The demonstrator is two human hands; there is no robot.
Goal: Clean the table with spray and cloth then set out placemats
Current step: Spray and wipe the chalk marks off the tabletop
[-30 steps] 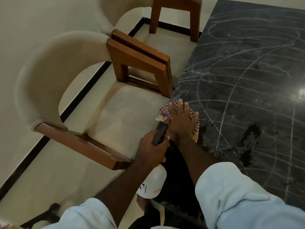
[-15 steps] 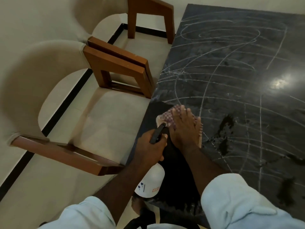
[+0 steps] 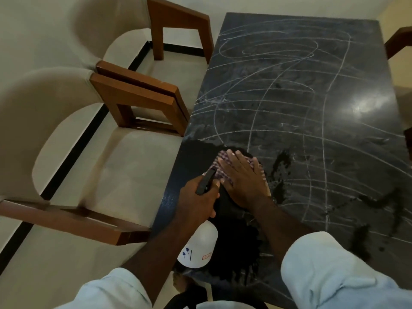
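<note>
Since a second ago, my right hand [image 3: 243,181] has slid the cloth [image 3: 224,158] away from the table's left edge and further in over the top, and the dark wiped patch [image 3: 234,241] behind it has grown wider.

Right now that hand lies flat on the cloth, fingers straight and slightly spread, palm pressing down. The checked cloth shows past my fingertips and along both sides of the hand. It sits on the table [image 3: 312,108] in the near half, not far from the left edge.

My left hand [image 3: 196,201] is curled tight round the neck of the spray bottle [image 3: 198,248]. Its black trigger head points forward, the tip just beside the near-left side of the cloth. The white body hangs below my fist over the near-left corner of the table; I cannot tell whether it rests on the top.

White scribbled lines [image 3: 267,97] loop and cross over most of the dark stone surface ahead of the cloth. Dark wet splotches [image 3: 281,172] lie just right of it, with more near my right sleeve [image 3: 330,268].

Two cream chairs with wooden arms stand along the table's left side, the near chair [image 3: 66,130] beside my left arm and the far chair [image 3: 178,30] beyond it, their arms almost touching.
</note>
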